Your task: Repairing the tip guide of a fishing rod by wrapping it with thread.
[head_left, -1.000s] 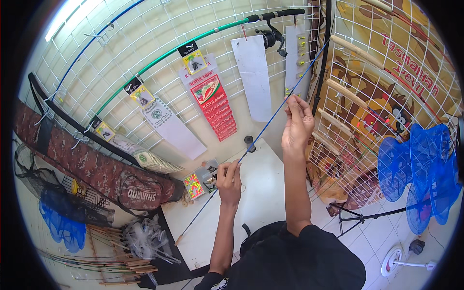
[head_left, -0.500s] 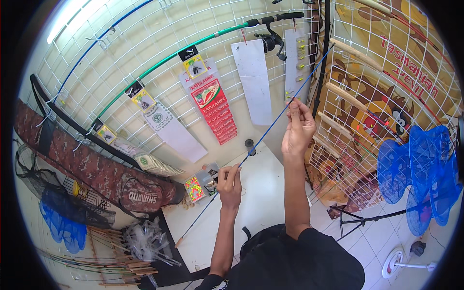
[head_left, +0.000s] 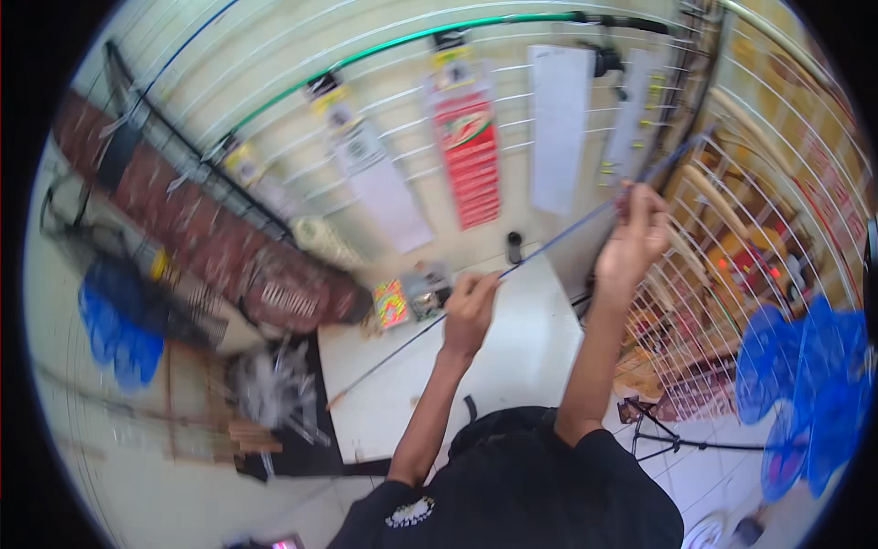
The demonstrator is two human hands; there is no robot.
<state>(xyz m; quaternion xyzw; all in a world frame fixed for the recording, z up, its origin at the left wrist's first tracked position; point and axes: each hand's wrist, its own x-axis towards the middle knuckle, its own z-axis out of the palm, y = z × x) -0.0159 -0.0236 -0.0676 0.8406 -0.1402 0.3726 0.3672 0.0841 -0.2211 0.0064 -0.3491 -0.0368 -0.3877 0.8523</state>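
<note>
My left hand is closed on a thin blue rod, with fingertips pinched around it. My right hand grips the same rod higher up, its fingers bent and somewhat blurred. The rod runs diagonally from low left to upper right, over a white tabletop. Near my left hand are a box of bright multicoloured pieces and a clear container. A small dark cylinder stands at the back of the table.
A white wall grid carries a green rod with reel, hanging packets and a camouflage bag. Another grid at right holds cork-handled rods. Blue nets hang at right, over a black stand. Plastic bags lie at left.
The view has shifted, so most of the scene sits further right, and it is blurred. Both hands, still on the rod, appear further right; the rod lies at a flatter slant.
</note>
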